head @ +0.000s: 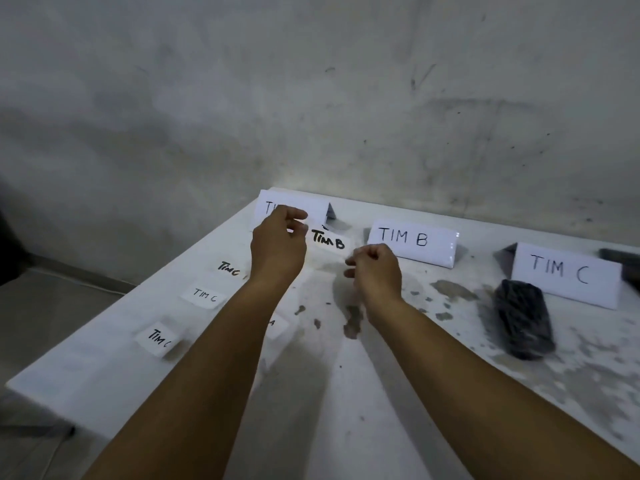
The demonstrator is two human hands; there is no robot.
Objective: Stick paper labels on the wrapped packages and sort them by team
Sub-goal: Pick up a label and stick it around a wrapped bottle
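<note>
Pinched at one edge by the left hand while the right hand is curled empty, the "TIM B" label risks being stuck on the wrapped package parked before the TIM C sign.

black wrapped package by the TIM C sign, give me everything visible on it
The black package is an oblong bundle wrapped in what looks like glossy, crinkled dark plastic film. It lies flat on the stained white table, its long side running away from the camera, directly in front of the TIM C sign, possibly touching its base. No paper label shows on it. Neither hand touches it.
</note>
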